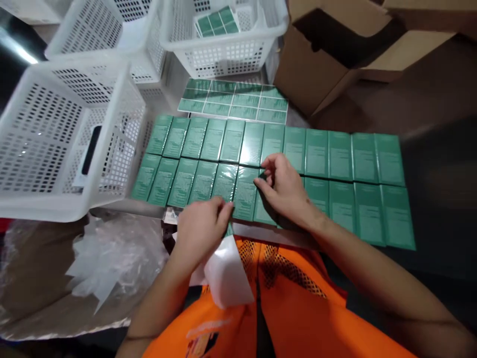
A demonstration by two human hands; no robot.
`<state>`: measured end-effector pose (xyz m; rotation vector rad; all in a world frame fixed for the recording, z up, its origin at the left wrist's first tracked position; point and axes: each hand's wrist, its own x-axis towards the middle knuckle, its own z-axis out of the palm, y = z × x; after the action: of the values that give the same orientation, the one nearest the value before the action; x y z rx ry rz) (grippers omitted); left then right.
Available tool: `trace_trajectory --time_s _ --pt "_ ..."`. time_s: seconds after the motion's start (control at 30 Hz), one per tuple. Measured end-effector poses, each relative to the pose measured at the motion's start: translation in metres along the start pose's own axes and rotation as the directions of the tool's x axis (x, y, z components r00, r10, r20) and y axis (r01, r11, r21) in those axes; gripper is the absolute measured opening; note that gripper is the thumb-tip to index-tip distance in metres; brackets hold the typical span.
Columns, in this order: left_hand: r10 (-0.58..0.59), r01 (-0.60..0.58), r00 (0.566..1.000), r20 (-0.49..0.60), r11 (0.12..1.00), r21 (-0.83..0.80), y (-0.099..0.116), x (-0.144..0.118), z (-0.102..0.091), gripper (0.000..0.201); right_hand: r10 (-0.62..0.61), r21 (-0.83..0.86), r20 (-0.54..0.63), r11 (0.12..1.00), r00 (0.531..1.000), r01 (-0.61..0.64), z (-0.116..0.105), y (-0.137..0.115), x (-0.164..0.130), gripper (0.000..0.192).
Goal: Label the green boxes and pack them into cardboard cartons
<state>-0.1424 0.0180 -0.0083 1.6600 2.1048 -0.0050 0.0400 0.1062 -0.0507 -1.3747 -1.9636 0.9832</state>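
left hand (201, 226) holds paper (230, 273) at the near edge of the boxes (389, 214); right hand (286, 191), fingertips narrow, grip unclear, is mid-row; basket (55, 211) crowds the left edge.

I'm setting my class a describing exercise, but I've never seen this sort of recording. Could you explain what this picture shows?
There is no machine here: the picture comes from a camera worn on a person's head, looking forward and down at two bare hands. The person wears an orange top.

In front lie two rows of green packs, set side by side. Behind them is a green-printed sheet; farther out are white baskets and an open cardboard box.

The left hand is at the near edge of the packs, with a white strip hanging beside it, seemingly held. The right hand is over the packs, its thumb and fingertips bent down; whether it pinches anything is too small to tell.
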Motion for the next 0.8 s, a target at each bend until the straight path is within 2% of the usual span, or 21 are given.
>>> trace_trajectory --time_s 0.03,0.07,0.13,0.2,0.27,0.3,0.37,0.47,0.53,0.6,0.7,0.8 --pt "-0.037 0.029 0.992 -0.119 0.997 -0.072 -0.003 -0.003 -0.001 0.035 0.016 0.065 0.035 0.998 0.999 -0.018 -0.004 -0.004 -0.004 0.025" --pt "-0.084 0.047 0.965 -0.25 0.988 -0.15 -0.006 -0.006 -0.002 0.034 0.027 0.125 0.073 0.991 0.997 -0.036 -0.007 -0.009 -0.009 0.025" --pt "-0.158 0.019 0.866 -0.475 0.959 -0.284 -0.009 -0.01 -0.002 0.033 0.001 0.187 0.128 0.982 0.992 -0.025 -0.012 -0.024 -0.023 0.026" --pt "-0.184 -0.057 0.781 -0.597 0.93 -0.362 -0.008 -0.011 0.0 0.032 -0.101 0.17 0.16 0.983 0.982 0.074 -0.011 -0.039 -0.036 0.026" --pt "-0.182 -0.139 0.756 -0.628 0.894 -0.426 -0.004 -0.01 0.002 0.032 -0.223 0.137 0.155 0.97 0.963 0.202 -0.004 -0.051 -0.045 0.028" --pt "-0.182 -0.171 0.766 -0.617 0.867 -0.468 -0.002 -0.009 0.003 0.034 -0.275 0.119 0.13 0.958 0.953 0.26 0.0 -0.054 -0.048 0.027" --pt "-0.198 -0.205 0.813 -0.548 0.784 -0.586 0.001 -0.007 0.005 0.038 -0.361 0.048 0.034 0.932 0.932 0.359 0.007 -0.057 -0.048 0.019" --pt "-0.206 -0.182 0.909 -0.363 0.586 -0.79 -0.002 -0.003 0.001 0.041 -0.487 -0.195 -0.089 0.864 0.869 0.464 0.011 -0.053 -0.045 0.01" --pt "-0.167 -0.141 0.954 -0.248 0.479 -0.867 -0.005 -0.001 -0.004 0.038 -0.585 -0.358 -0.082 0.773 0.807 0.524 0.011 -0.049 -0.043 0.016" --pt "-0.128 -0.104 0.976 -0.175 0.431 -0.896 -0.009 0.0 -0.01 0.037 -0.67 -0.439 -0.013 0.671 0.743 0.598 0.012 -0.046 -0.044 0.02" --pt "-0.124 -0.08 0.982 -0.145 0.423 -0.902 -0.017 0.001 -0.018 0.042 -0.75 -0.381 0.097 0.579 0.654 0.721 0.018 -0.044 -0.049 0.024" --pt "-0.189 -0.108 0.96 -0.205 0.426 -0.898 -0.033 0.005 -0.023 0.038 -0.796 -0.079 0.194 0.571 0.574 0.817 0.011 -0.044 -0.059 0.02"
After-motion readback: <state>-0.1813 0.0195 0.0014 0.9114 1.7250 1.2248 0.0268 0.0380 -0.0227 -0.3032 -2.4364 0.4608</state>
